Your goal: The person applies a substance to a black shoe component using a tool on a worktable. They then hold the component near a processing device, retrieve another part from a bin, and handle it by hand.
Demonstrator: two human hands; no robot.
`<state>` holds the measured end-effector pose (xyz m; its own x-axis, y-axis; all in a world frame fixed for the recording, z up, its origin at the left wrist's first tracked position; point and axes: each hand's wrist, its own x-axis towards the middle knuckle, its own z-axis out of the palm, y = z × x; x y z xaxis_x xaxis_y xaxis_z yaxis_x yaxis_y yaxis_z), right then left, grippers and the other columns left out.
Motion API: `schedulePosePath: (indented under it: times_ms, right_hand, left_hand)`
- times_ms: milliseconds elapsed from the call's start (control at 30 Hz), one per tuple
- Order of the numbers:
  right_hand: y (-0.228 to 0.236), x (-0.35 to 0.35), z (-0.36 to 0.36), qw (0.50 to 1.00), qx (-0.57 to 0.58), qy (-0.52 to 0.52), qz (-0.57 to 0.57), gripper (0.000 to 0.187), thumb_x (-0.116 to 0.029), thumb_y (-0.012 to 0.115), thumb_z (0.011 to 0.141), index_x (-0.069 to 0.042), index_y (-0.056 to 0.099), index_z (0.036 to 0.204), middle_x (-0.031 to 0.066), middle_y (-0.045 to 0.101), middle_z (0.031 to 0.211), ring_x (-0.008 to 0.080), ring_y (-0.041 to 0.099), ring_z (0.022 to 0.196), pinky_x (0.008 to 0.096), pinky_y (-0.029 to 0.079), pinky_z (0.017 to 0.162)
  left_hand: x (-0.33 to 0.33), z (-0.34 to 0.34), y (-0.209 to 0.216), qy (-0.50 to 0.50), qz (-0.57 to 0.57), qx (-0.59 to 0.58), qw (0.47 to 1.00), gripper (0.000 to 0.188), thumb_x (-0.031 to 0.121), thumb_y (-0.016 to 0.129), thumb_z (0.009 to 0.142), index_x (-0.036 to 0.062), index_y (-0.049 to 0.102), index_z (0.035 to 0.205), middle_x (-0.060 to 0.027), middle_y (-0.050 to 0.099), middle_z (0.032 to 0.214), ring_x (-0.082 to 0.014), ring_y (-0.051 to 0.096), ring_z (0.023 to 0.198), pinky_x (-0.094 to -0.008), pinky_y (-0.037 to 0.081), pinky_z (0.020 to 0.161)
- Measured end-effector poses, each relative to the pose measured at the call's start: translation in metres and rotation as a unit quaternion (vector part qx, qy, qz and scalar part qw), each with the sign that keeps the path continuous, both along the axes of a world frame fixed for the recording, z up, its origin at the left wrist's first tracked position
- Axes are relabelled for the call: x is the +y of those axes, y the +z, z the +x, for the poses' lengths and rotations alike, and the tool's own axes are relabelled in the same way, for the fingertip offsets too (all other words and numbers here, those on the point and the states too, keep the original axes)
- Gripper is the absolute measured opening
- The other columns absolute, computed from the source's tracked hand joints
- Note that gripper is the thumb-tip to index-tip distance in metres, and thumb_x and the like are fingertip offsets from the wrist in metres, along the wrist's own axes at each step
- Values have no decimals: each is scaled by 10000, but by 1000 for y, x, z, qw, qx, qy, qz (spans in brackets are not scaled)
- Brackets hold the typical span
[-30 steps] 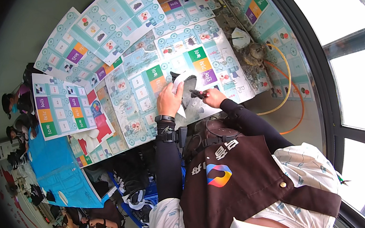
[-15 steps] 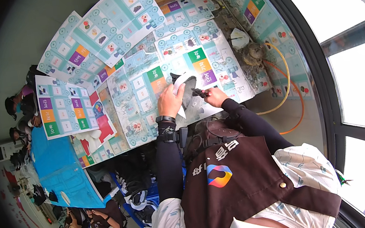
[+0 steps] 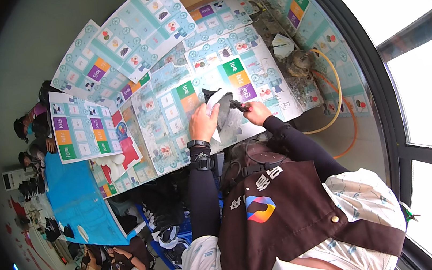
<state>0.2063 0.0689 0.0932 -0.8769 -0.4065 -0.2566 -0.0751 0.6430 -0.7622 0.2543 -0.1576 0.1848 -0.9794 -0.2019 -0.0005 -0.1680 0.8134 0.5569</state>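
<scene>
Here's the left hand (image 3: 204, 124), fingers and thumb pinching a dark grey piece (image 3: 226, 103) with a white strip (image 3: 215, 99) along its near side, and that piece sits right between the two hands, low over the table (image 3: 267, 27). Over on the other side, the right hand (image 3: 257, 113) is closed around a small black tool (image 3: 238, 105), its tip reaching the piece's right edge; whether it actually touches, I can't tell, and the tool's exact kind is too small to make out.

Under both hands, printed sheets (image 3: 169, 127) in teal and white spread across the surface. Left of the hands, a loose printed board (image 3: 77, 125) overhangs the table's edge, with a red-and-white card (image 3: 130, 150) just beside it. Beyond the right hand, a grimy grey lump (image 3: 298, 64) sits near a yellow hose (image 3: 338, 87) and an orange one, both curving down. Farther left, well apart from the hands, a blue-covered table (image 3: 79, 197), and co-workers (image 3: 129, 264) beyond it!
</scene>
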Motion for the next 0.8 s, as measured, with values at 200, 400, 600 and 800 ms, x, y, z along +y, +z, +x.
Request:
schedulePosePath:
  times_ms: [200,400,600,800]
  right_hand:
    - [-5,1,-6,1000,-1,7,-6,254,-225,618,823,-14,711,931,285,691,877,475,670,886,533,521,805]
    - [-5,0,-8,998,8,56,12,257,-242,623,852,-6,714,900,286,694,882,471,674,884,528,530,805]
    - [-10,-4,-1,992,29,122,2,262,-240,589,834,-4,701,837,288,692,840,481,680,834,558,539,768]
    - [-15,-12,1,991,-10,131,27,331,-278,586,840,30,704,824,314,692,867,490,683,854,550,549,804]
  left_hand:
    - [-3,-9,-4,-6,-7,-15,1000,519,510,631,984,-7,660,950,-279,694,963,-483,650,961,-532,512,813]
    - [-6,-16,-9,-22,-6,23,999,506,496,624,989,-8,669,970,-280,699,977,-496,648,945,-531,516,808]
    - [-6,-15,-10,-12,-3,-11,1000,494,489,629,987,-3,664,962,-280,691,962,-500,639,933,-548,502,782]
    - [-6,-12,-8,-10,0,-3,1000,460,454,654,979,-5,653,946,-284,687,953,-509,631,925,-557,495,771]
